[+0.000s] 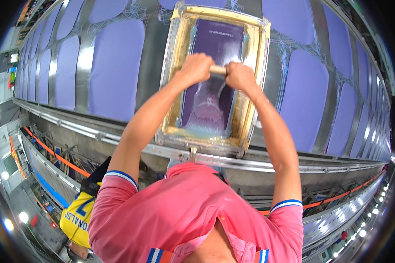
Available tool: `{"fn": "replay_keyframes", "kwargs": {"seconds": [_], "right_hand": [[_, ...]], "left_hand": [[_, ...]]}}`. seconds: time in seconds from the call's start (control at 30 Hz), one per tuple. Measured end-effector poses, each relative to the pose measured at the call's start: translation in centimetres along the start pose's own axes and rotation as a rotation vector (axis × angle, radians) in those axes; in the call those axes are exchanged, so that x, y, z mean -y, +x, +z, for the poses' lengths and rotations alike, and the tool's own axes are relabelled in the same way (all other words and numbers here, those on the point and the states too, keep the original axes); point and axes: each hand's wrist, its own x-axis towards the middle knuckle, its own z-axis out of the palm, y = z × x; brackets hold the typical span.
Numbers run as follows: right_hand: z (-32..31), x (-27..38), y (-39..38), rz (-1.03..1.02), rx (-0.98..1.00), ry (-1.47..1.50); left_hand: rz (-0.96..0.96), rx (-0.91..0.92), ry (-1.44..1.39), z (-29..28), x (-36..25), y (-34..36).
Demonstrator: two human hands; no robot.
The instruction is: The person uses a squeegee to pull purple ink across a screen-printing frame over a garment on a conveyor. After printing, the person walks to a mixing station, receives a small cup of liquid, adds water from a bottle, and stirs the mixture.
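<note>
The left hand [197,69] and right hand [240,76] hold a pale bar [218,69] over a yellow frame [258,57]. Purple pieces [116,65] lie beside it.

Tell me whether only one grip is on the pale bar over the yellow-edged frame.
No, the left grip and the right grip are both closed around the pale bar.

Wooden handle [218,70] — both ends hidden by left hand [198,68] and right hand [240,76].
</note>
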Motion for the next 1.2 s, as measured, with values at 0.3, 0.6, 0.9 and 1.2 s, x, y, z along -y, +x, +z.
{"fn": "replay_keyframes", "kwargs": {"seconds": [0.3,0.6,0.9,1.2], "right_hand": [[-7.3,-8.0,19.8,-0.047,0.029,-0.08],[-1.0,-3.0,6.4,-0.103,-0.112,-0.091],[7.0,5.6,-17.6,-0.215,-0.047,0.009],[3.7,2.5,-8.8,-0.124,-0.036,0.015]], "left_hand": [[-0.068,0.032,0.106,-5.7,6.9,19.9],[-0.043,-0.007,0.116,-0.8,2.3,6.6],[-0.069,-0.003,-0.088,6.7,-7.8,-18.3],[-0.055,0.077,-0.009,2.8,-3.6,-9.0]]}}
